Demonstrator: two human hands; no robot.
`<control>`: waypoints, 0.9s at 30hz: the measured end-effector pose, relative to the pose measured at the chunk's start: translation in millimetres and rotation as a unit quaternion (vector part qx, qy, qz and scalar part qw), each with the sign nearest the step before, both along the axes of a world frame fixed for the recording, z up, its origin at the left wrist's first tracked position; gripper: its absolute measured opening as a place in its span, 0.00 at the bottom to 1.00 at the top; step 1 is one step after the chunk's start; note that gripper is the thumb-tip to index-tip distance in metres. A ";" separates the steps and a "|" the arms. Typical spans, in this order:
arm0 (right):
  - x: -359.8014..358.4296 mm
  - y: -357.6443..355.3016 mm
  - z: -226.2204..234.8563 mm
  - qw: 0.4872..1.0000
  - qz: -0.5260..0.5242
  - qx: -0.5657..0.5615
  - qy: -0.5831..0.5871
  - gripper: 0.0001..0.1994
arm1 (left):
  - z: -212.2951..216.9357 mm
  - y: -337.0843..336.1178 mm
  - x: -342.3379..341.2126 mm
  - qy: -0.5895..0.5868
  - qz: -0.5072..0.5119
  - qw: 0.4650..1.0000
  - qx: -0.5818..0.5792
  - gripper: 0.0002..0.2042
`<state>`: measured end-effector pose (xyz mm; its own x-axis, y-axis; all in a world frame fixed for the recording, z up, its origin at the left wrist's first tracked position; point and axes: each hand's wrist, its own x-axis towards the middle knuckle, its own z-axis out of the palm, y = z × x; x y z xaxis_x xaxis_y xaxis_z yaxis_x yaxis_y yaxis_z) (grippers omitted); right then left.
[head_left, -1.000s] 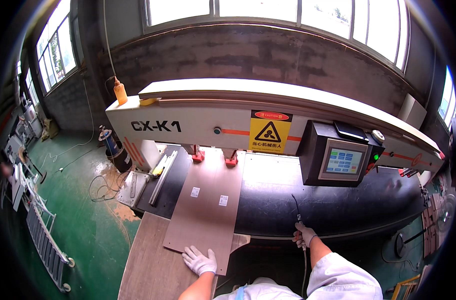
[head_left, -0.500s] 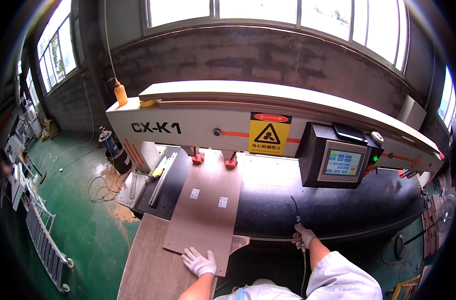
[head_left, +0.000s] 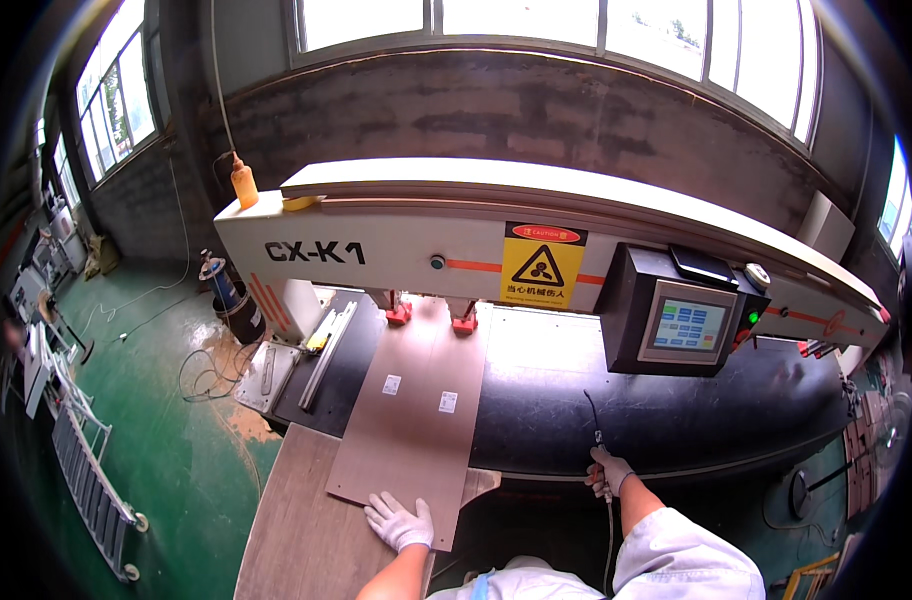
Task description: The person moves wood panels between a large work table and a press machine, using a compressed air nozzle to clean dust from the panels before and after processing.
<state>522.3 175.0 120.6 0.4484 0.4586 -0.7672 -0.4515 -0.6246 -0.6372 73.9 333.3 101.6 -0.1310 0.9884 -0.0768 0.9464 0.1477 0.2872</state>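
A long brown board (head_left: pixel 416 420) lies on the black machine bed (head_left: pixel 576 400), its far end under two red clamps (head_left: pixel 431 315). Two small white labels sit on the board. My left hand (head_left: pixel 398 520), in a white glove, rests flat on the board's near edge. My right hand (head_left: pixel 610 472), also gloved, grips a thin black cable or hose handle (head_left: pixel 598 440) at the front edge of the bed.
A white machine beam (head_left: pixel 456 240) with a yellow warning sign spans the bed. A control box with a touchscreen (head_left: pixel 686 325) hangs at the right. A wooden stack (head_left: pixel 306 520) sits under the board. An orange bottle (head_left: pixel 242 185) stands on the beam; green floor with cables lies at the left.
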 end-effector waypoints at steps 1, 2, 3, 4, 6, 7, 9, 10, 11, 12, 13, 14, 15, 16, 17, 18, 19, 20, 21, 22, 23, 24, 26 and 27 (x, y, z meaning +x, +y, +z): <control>-0.8 0.3 0.4 1.000 0.000 -0.001 0.000 0.31 | 0.5 -0.3 -0.2 -0.001 0.000 1.000 -0.001 0.47; -0.3 0.4 -2.0 1.000 0.001 -0.001 0.000 0.31 | -0.7 -0.4 -0.7 0.000 0.000 1.000 -0.001 0.47; 1.5 -0.8 -5.2 1.000 0.000 -0.001 0.000 0.31 | -1.9 -0.2 -0.2 0.000 -0.001 1.000 0.001 0.47; 3.3 -1.9 -8.5 1.000 -0.002 0.000 0.000 0.31 | -2.6 -0.2 0.4 0.001 -0.003 1.000 0.004 0.47; 6.1 -1.9 -12.1 1.000 0.004 -0.003 -0.006 0.31 | -1.6 0.1 1.0 -0.002 -0.003 1.000 0.002 0.47; 6.5 -1.1 -12.2 1.000 0.010 -0.007 -0.012 0.32 | -0.3 0.3 0.5 -0.005 -0.001 1.000 0.001 0.47; 7.2 -1.0 -13.3 1.000 0.009 -0.006 -0.007 0.32 | 1.7 0.4 0.0 -0.005 -0.001 1.000 0.000 0.47; 7.3 -1.2 -13.6 1.000 0.008 -0.005 0.000 0.32 | 2.0 0.4 0.3 -0.005 -0.001 1.000 -0.001 0.47; 7.0 -1.5 -12.7 1.000 0.007 -0.005 0.000 0.32 | 1.9 0.5 0.7 -0.005 -0.001 1.000 -0.001 0.47; 5.2 -1.2 -10.0 1.000 0.003 -0.006 -0.001 0.31 | 1.7 0.3 0.3 -0.006 0.000 1.000 -0.002 0.47; 4.2 -0.9 -8.7 1.000 -0.002 -0.006 -0.002 0.30 | 1.5 0.0 -0.1 -0.007 0.001 1.000 -0.002 0.47; 4.0 -0.4 -9.3 1.000 -0.001 -0.006 -0.001 0.30 | 0.9 -0.2 -0.8 -0.007 0.002 1.000 -0.002 0.47; 4.4 -0.6 -9.2 1.000 -0.001 -0.006 0.003 0.30 | -0.3 -0.3 -1.1 -0.006 0.000 1.000 -0.001 0.46; 4.5 -0.5 -9.1 1.000 -0.001 -0.006 0.006 0.30 | -1.3 -0.2 -1.5 -0.006 -0.002 1.000 0.000 0.46; 3.9 -0.4 -8.7 1.000 0.000 -0.006 0.006 0.30 | -2.1 0.0 -1.8 -0.006 -0.002 1.000 0.000 0.46; 3.5 -0.1 -7.7 1.000 0.000 -0.009 0.001 0.30 | -3.1 -0.1 -2.0 -0.007 -0.003 1.000 -0.001 0.46; 3.3 0.5 -7.2 1.000 0.000 -0.011 -0.004 0.29 | -3.8 -0.4 -2.4 -0.008 -0.004 1.000 -0.003 0.46; 3.7 1.2 -8.2 1.000 0.002 -0.012 -0.005 0.29 | -4.0 -0.4 -3.0 -0.008 -0.002 1.000 -0.003 0.46; 5.3 1.4 -9.7 1.000 0.004 -0.012 -0.008 0.31 | -3.8 0.0 -2.7 -0.011 -0.005 1.000 -0.004 0.46; 6.4 1.5 -10.8 1.000 0.006 -0.013 -0.011 0.32 | -3.7 0.3 -2.2 -0.014 -0.008 1.000 -0.006 0.46; 7.2 1.3 -11.1 1.000 0.008 -0.013 -0.012 0.32 | -3.8 0.5 -1.4 -0.015 -0.006 1.000 -0.006 0.46; 7.0 1.4 -11.7 1.000 0.008 -0.014 -0.010 0.32 | -3.9 0.5 -1.5 -0.014 -0.006 1.000 -0.007 0.46; 5.7 3.1 -10.1 1.000 0.010 -0.014 -0.009 0.32 | -4.2 1.4 -1.6 -0.014 -0.004 1.000 -0.007 0.46; 2.3 3.0 -7.3 1.000 0.008 -0.006 -0.011 0.32 | -4.7 1.4 -1.9 -0.007 -0.005 1.000 -0.009 0.46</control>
<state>524.6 178.0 113.3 0.4585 0.4566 -0.7624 -0.4274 -0.6389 -0.6396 71.9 334.7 97.0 -0.1204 0.9881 -0.0958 0.9435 0.1439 0.2984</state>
